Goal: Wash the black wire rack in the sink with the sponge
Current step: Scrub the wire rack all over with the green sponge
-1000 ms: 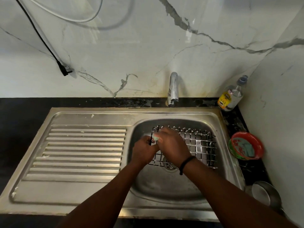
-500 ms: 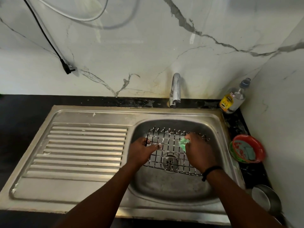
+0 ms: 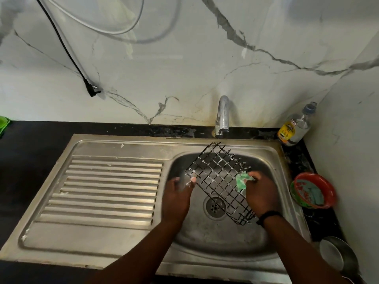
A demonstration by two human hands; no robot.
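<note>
Soapy black wire rack (image 3: 220, 177) tilted over the steel sink basin (image 3: 205, 238).
Left hand (image 3: 177, 196) pinches its edge; right hand (image 3: 260, 194) clutches green sponge (image 3: 241, 181); chrome tap (image 3: 222, 116) just behind.

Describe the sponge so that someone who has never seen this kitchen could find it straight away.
Start at the steel sink and look into its basin on the right, below the tap. There the right hand presses a small crumpled green sponge against the tilted black wire rack. It is the only bright green thing inside the basin.

Bare drainboard (image 3: 106, 187) left; tap (image 3: 222, 117) behind
</note>
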